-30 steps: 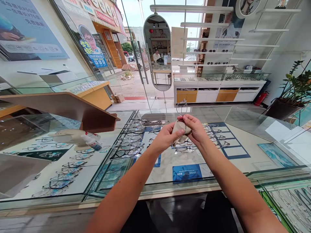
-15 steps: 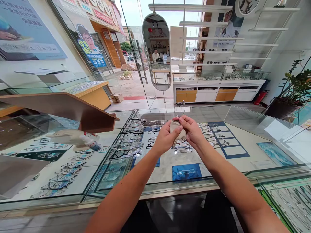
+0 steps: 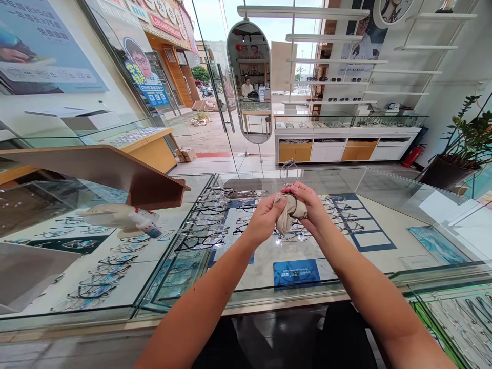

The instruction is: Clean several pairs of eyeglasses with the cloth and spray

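Note:
A beige cloth (image 3: 286, 218) is bunched between my hands above the glass counter (image 3: 253, 281). My left hand (image 3: 264, 218) pinches its left side. My right hand (image 3: 309, 202) is closed round its right side. A thin round-rimmed pair of glasses (image 3: 289, 173) sticks up above my fingers, its lower part hidden by the cloth and hands. Beneath the hands, rows of eyeglasses (image 3: 203, 223) lie in the display, with more frames behind my right hand. A blue card (image 3: 296, 273) lies nearer to me.
At left, a brown wooden stand (image 3: 126, 177) rises over the counter beside a white spray bottle (image 3: 146, 223). An oval mirror (image 3: 249, 77) stands beyond the counter. More glasses fill a green-edged tray (image 3: 457, 323) at lower right. A potted plant (image 3: 469, 143) is far right.
My right hand has shifted slightly right and more of the cloth now shows, hanging between the hands. The round rim has moved slightly right with them.

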Available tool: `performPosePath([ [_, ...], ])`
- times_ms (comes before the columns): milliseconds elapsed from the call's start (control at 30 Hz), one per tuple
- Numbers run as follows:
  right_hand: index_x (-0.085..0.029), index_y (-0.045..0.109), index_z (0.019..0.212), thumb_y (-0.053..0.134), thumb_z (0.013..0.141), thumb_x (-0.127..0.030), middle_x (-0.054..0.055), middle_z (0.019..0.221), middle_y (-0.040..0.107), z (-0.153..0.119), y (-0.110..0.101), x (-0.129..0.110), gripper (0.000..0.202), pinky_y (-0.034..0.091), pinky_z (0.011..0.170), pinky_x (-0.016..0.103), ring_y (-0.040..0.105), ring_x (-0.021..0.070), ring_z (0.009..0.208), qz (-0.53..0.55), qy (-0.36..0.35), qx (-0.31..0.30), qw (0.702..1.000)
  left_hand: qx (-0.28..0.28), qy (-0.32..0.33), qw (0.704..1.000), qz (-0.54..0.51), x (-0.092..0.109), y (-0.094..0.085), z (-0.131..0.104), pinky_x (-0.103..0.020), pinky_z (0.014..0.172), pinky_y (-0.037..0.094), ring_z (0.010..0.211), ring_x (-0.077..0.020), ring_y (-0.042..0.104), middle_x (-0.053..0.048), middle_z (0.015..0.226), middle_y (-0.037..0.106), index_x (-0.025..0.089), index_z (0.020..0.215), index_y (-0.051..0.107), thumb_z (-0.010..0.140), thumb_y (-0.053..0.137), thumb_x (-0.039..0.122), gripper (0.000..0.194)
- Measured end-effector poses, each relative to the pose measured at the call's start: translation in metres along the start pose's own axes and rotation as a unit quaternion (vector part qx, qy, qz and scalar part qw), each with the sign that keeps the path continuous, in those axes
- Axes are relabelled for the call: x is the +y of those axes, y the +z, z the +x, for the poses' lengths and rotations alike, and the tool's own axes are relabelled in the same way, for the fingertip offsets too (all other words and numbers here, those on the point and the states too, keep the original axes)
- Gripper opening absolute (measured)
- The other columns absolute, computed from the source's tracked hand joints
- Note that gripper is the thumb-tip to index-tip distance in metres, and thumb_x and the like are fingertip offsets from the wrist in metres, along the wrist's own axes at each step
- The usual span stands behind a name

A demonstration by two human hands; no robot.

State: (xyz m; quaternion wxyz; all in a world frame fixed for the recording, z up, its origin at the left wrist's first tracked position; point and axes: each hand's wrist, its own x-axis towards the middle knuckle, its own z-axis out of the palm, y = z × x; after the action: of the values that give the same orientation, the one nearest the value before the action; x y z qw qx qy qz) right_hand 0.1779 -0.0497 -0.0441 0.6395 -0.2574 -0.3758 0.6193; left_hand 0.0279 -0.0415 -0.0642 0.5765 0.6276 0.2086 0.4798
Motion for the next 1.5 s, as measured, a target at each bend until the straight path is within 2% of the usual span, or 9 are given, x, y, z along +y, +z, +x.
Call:
performPosePath([
  [167,-0.022,0.078,0.072,0.103,0.06,-0.043,0.001,0.084,0.08,0.001,-0.003,-0.001,0.034,0.058,0.071,0.026,0.069,0.0142,0.074,0.032,0.005,0.006,0.999,-0.052,-0.007,0.998,0.039,0.003,-0.002,-0.002,-0.027,0.072,0.047,0.077,-0.0162,0.056,-0.003,0.09,0.068,0.019,0.112,0.073,0.094,0.079,0.061,0.047],
  [300,-0.024,0.08,0.076,0.102,0.064,-0.045,0.001,0.088,0.081,0.001,-0.002,0.004,0.032,0.06,0.075,0.027,0.07,0.0155,0.078,0.035,0.012,0.01,0.999,-0.014,-0.015,0.998,0.053,-0.001,-0.001,-0.002,-0.027,0.069,0.047,0.076,-0.0164,0.058,-0.004,0.092,0.069,0.017,0.117,0.073,0.088,0.084,0.06,0.053],
  [500,-0.023,0.081,0.078,0.104,0.064,-0.046,0.0,0.094,0.082,-0.001,0.004,0.008,0.035,0.06,0.081,0.026,0.071,0.015,0.084,0.031,0.012,0.003,0.999,0.061,0.01,0.997,0.053,-0.006,0.001,-0.001,-0.028,0.079,0.052,0.085,-0.0179,0.064,-0.005,0.097,0.075,0.017,0.12,0.076,0.09,0.082,0.06,0.053],
  [767,-0.024,0.075,0.073,0.105,0.062,-0.041,0.001,0.093,0.083,-0.003,0.006,0.006,0.037,0.061,0.086,0.029,0.072,0.0182,0.088,0.04,0.018,-0.003,0.999,0.091,0.019,0.996,0.001,-0.005,0.007,0.0,-0.026,0.073,0.051,0.075,-0.0147,0.062,-0.001,0.083,0.072,0.019,0.101,0.077,0.091,0.08,0.068,0.05],
  [933,-0.024,0.077,0.076,0.1,0.068,-0.044,0.001,0.089,0.08,0.0,-0.001,0.003,0.032,0.06,0.077,0.03,0.071,0.0177,0.079,0.005,0.016,0.001,1.0,0.03,-0.027,0.999,-0.025,-0.008,0.001,0.003,-0.027,0.066,0.049,0.068,-0.0146,0.058,-0.002,0.077,0.067,0.018,0.088,0.073,0.09,0.077,0.074,0.056],
  [1067,-0.024,0.074,0.076,0.101,0.066,-0.045,0.0,0.086,0.078,0.002,-0.005,0.001,0.035,0.059,0.072,0.028,0.069,0.0164,0.074,0.019,0.024,0.009,1.0,-0.038,-0.049,0.998,-0.024,-0.004,-0.006,0.002,-0.028,0.073,0.055,0.08,-0.0183,0.066,-0.006,0.091,0.072,0.019,0.106,0.075,0.091,0.078,0.069,0.052],
  [1167,-0.024,0.074,0.076,0.102,0.064,-0.046,0.0,0.085,0.078,0.003,-0.004,0.003,0.038,0.059,0.073,0.027,0.068,0.0157,0.075,0.028,0.021,0.012,0.999,-0.056,-0.05,0.997,0.002,-0.004,-0.008,0.001,-0.027,0.07,0.053,0.078,-0.0174,0.065,-0.006,0.096,0.073,0.019,0.115,0.075,0.089,0.083,0.064,0.052],
  [1300,-0.023,0.076,0.077,0.103,0.064,-0.048,-0.001,0.089,0.079,0.001,0.001,0.006,0.039,0.059,0.08,0.027,0.069,0.0154,0.081,0.027,0.017,0.007,0.999,0.008,-0.026,1.0,0.015,-0.007,-0.003,0.001,-0.027,0.071,0.052,0.079,-0.0169,0.064,-0.006,0.098,0.075,0.018,0.122,0.075,0.086,0.087,0.061,0.057],
  [1500,-0.025,0.075,0.08,0.1,0.072,-0.05,0.002,0.1,0.082,-0.004,0.005,0.009,0.035,0.059,0.088,0.03,0.071,0.0184,0.091,-0.008,-0.012,-0.008,1.0,0.087,0.001,0.996,0.002,-0.004,0.006,0.0,-0.028,0.07,0.052,0.073,-0.0156,0.062,-0.003,0.086,0.073,0.018,0.106,0.077,0.088,0.082,0.067,0.053],
])
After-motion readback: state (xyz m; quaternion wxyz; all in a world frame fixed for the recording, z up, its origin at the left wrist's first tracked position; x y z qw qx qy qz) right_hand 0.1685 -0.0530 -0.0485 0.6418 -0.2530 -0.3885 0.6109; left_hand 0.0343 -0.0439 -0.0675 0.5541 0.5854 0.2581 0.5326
